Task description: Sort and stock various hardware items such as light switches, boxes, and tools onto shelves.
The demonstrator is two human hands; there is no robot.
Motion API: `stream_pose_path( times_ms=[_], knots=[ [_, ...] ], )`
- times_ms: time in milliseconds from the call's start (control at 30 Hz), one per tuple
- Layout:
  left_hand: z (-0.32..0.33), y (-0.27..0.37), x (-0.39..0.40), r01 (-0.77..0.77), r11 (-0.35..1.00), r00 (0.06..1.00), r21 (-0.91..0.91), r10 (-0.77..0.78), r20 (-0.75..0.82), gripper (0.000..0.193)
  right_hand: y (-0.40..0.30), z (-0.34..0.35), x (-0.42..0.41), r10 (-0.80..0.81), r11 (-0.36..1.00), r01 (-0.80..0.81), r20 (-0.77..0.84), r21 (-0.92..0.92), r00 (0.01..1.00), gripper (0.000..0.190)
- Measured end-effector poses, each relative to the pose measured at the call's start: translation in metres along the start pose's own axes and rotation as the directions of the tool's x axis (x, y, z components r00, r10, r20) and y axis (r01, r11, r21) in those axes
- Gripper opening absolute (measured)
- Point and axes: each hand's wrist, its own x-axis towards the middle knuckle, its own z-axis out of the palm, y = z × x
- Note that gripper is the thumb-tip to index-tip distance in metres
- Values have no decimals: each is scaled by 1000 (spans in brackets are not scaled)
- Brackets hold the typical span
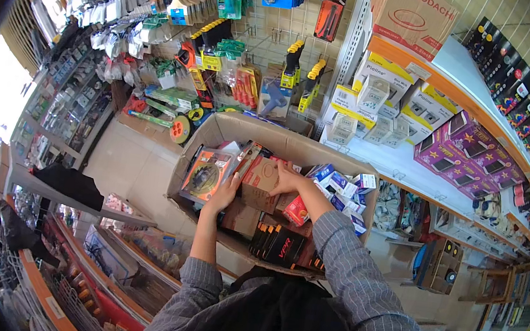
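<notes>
A large open cardboard carton [278, 135] before me holds many packaged goods. Inside it, my right hand [289, 179] lies with spread fingers on the top right side of a small brown cardboard box [262, 180]. My left hand [223, 192] is at the left of that box, by a long narrow blister pack [247, 157]; whether it grips either is unclear. An orange disc package [205, 174] lies left of my left hand. Small blue and white boxes [341, 184] fill the carton's right part. A red round-fronted pack [296, 210] and black and orange boxes [280, 245] lie nearer me.
A shelf [369, 153] with white, yellow and purple boxes stands at the right. Tools hang on the wire wall rack [261, 28] behind the carton. Lower left is another shelf unit [57, 308] with an orange edge. Tiled floor [124, 154] shows left of the carton.
</notes>
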Motion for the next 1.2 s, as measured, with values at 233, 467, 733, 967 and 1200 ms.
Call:
stream_pose_path(
  times_ms=[233, 467, 733, 967, 1200],
  knots=[
    [7, -19, 11, -37, 996, 999, 81, 39, -24, 75, -10, -5, -3, -4, 993, 11, 64, -114, 998, 128],
    [25, -16, 19, -49, 983, 996, 177, 61, -63, 79, -16, 8, -8, 68, 983, -62, 29, -172, 997, 131],
    [26, -27, 36, -15, 988, 999, 153, 19, -26, 80, -6, 4, -7, -8, 999, 8, 2, -35, 1000, 119],
    [20, -24, 40, 12, 989, 999, 144, -19, 46, 77, -9, -19, -14, -22, 1000, 21, 86, 6, 996, 123],
    [19, -30, 38, -35, 993, 999, 113, 34, 6, 80, -15, -69, -24, 29, 990, -47, 133, 132, 991, 112]
  ],
)
